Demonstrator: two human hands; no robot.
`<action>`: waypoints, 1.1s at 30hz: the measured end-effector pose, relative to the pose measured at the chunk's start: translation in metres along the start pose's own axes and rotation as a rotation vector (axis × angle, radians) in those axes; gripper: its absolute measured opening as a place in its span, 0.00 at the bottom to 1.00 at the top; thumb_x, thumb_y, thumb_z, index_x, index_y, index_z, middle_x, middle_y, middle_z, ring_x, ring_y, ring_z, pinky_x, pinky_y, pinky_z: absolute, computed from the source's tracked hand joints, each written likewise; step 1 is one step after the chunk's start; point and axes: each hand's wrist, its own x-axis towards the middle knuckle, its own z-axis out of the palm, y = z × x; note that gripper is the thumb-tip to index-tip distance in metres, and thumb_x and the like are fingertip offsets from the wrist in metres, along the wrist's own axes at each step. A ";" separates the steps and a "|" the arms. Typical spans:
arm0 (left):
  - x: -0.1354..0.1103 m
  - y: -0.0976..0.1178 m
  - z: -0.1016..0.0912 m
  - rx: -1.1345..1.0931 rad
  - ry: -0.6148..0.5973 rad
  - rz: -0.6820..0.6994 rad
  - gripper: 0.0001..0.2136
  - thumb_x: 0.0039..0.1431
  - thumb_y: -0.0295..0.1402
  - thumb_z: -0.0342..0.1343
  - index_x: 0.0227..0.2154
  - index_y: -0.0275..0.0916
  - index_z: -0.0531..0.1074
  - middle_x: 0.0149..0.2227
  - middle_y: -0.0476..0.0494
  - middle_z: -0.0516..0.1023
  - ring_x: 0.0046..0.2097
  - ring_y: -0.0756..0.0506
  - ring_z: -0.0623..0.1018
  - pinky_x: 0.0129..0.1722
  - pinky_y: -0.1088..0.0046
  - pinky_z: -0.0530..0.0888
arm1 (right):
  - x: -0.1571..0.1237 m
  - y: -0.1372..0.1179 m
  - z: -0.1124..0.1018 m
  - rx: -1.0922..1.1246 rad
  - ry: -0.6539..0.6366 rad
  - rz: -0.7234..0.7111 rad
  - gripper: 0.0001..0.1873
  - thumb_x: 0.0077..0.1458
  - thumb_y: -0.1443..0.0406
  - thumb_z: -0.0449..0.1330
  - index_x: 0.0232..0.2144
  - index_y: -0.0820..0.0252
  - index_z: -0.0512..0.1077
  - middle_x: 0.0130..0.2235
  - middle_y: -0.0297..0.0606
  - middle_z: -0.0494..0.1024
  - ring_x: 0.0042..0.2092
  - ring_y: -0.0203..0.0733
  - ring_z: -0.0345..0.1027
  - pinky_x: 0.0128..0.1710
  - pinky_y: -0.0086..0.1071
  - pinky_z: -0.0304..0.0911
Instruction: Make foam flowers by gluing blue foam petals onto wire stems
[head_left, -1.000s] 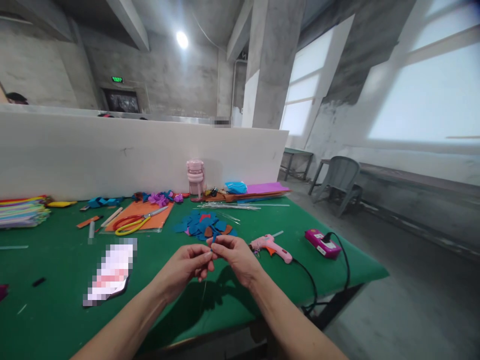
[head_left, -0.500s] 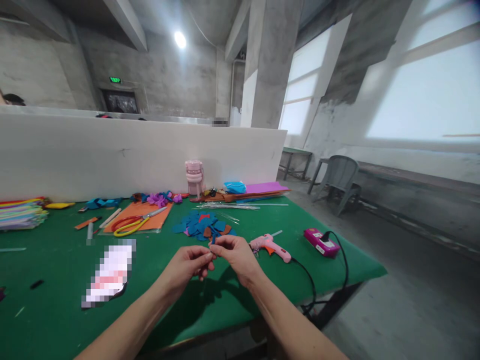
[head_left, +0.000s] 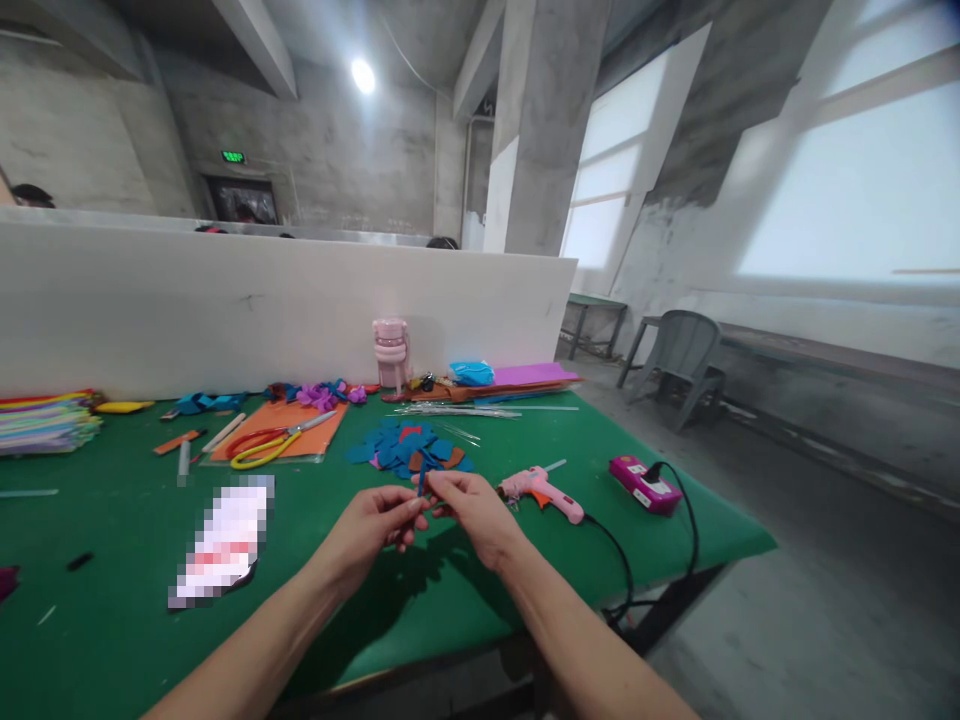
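Observation:
My left hand [head_left: 375, 522] and my right hand [head_left: 476, 512] meet above the green table, fingertips pinched close together. Between them a small blue felt piece [head_left: 421, 478] stands on edge, seen as a narrow strip. Both hands' fingers are closed at this piece; its lower end is hidden by the fingertips. Just beyond lies a pile of blue felt pieces [head_left: 397, 447] with a few brown and red ones. A pink hot glue gun [head_left: 541, 490] rests right of my right hand, with a glue stick poking out behind it.
A magenta power box [head_left: 643, 485] with a black cable sits at the right. Scissors [head_left: 281, 440] lie on orange felt sheets [head_left: 322, 440]. A pink bottle [head_left: 391, 352] stands by the white partition [head_left: 300, 300]. Thin wires [head_left: 457, 410] lie behind the pile.
The blue felt piece now shows more clearly between my fingertips, its upper end turned up. My hands stay nearly in place. The view has shifted very slightly.

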 end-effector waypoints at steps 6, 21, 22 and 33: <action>-0.001 -0.002 0.003 0.021 -0.038 -0.022 0.13 0.47 0.41 0.59 0.29 0.34 0.72 0.26 0.47 0.75 0.22 0.56 0.68 0.21 0.81 0.63 | -0.001 -0.002 0.002 -0.101 0.051 -0.088 0.14 0.40 0.57 0.63 0.23 0.64 0.74 0.25 0.34 0.74 0.28 0.34 0.63 0.31 0.27 0.57; 0.000 -0.003 0.002 -0.027 -0.046 -0.025 0.13 0.46 0.39 0.60 0.29 0.33 0.71 0.24 0.47 0.75 0.21 0.56 0.68 0.19 0.82 0.63 | 0.002 -0.003 -0.004 0.090 0.076 0.037 0.26 0.46 0.46 0.54 0.30 0.63 0.76 0.33 0.42 0.76 0.29 0.35 0.63 0.35 0.33 0.60; 0.000 -0.004 0.002 -0.026 -0.050 -0.029 0.13 0.47 0.39 0.60 0.29 0.33 0.71 0.24 0.47 0.75 0.21 0.56 0.68 0.19 0.82 0.63 | 0.002 -0.003 -0.005 0.078 0.069 0.018 0.24 0.45 0.47 0.56 0.30 0.63 0.77 0.33 0.42 0.76 0.29 0.34 0.63 0.35 0.32 0.60; -0.002 -0.005 0.005 0.027 -0.087 -0.039 0.14 0.45 0.40 0.60 0.28 0.33 0.71 0.22 0.47 0.74 0.20 0.55 0.68 0.19 0.81 0.63 | -0.003 -0.013 -0.005 -0.054 0.022 -0.076 0.18 0.44 0.52 0.60 0.26 0.62 0.74 0.28 0.36 0.75 0.28 0.33 0.62 0.33 0.28 0.58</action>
